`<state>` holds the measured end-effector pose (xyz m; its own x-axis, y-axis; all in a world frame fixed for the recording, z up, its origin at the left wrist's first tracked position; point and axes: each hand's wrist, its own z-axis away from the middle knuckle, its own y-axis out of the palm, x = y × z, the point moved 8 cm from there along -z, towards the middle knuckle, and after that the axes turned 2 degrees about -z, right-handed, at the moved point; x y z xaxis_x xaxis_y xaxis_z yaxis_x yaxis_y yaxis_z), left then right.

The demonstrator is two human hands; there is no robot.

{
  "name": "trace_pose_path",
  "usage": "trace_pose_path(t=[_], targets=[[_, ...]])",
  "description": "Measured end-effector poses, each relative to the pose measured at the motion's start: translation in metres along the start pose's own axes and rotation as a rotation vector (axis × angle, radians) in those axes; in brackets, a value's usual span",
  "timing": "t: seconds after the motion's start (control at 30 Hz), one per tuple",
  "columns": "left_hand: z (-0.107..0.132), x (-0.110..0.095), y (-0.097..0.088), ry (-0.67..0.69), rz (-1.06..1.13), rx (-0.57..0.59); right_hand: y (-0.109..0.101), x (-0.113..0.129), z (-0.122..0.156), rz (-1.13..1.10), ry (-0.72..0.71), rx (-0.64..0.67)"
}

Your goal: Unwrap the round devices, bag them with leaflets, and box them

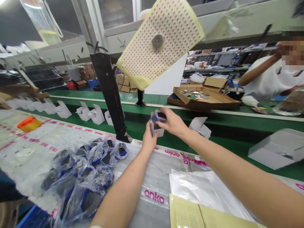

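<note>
Left hand (149, 142), right hand (173, 123): fingers (166, 116) clamped on one bagged item (157, 122); about nine more (83, 175).

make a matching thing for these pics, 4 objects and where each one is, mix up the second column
Objects:
1. small bagged blue-and-black item
2. heap of bagged items
3. dotted sticker sheet
4. orange tape roll

Places:
A. hanging above the green belt
B. held between the left hand and right hand
C. beside the left arm
D. alone at the far left of the printed plastic sheet

Pairs: 1-B, 2-C, 3-A, 4-D
</note>
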<state>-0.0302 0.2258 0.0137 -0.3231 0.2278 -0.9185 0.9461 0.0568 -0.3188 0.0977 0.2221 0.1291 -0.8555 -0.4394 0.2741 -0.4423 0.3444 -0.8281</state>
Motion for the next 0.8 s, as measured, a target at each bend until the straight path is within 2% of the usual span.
trace_pose_path(t=[0.1,0.2,0.43,0.6,0.7,0.8], targets=[[-0.002,0.008,0.002,-0.02,-0.04,0.004,0.03,-0.001,-0.002,0.066,-0.056,0.121],[-0.001,0.01,0.001,-0.046,-0.086,-0.025,0.042,-0.003,0.004,0.1,-0.084,0.167],[0.003,0.011,-0.001,-0.054,-0.131,-0.06,0.056,0.015,0.037,0.357,-0.209,0.058],[0.005,0.013,-0.004,-0.048,-0.09,-0.076,0.067,0.022,0.053,0.394,-0.161,0.018],[0.006,0.016,-0.009,-0.065,-0.048,-0.126,0.07,0.035,0.053,0.409,-0.163,0.028],[0.004,0.022,-0.018,-0.073,0.016,-0.203,0.06,0.06,0.041,0.36,-0.108,0.041]])
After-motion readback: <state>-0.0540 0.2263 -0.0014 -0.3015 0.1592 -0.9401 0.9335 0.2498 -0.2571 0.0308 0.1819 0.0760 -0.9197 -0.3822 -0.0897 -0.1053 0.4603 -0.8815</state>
